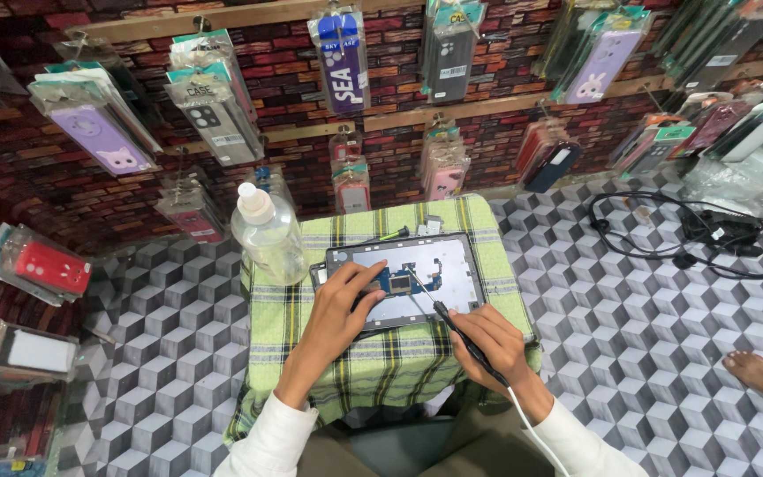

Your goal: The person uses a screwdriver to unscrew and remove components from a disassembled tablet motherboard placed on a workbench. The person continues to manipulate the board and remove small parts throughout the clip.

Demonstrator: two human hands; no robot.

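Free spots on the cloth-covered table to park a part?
Bare green checked cloth lies along the near edge, between the left hand and right hand, plus a strip right of the opened black tablet. The far-left corner is crowded by the clear plastic bottle.

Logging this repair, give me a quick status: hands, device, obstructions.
Left hand steadies opened tablet. Right hand holds corded probe tool, tip on circuit board. Clear bottle stands beside the tablet.

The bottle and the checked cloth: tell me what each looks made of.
The bottle looks like clear, glossy plastic: you see through it, and its cap is white. The checked cloth looks like woven cotton, matte: green, yellow and black stripes, draping softly over the edge. The fibre is uncertain.
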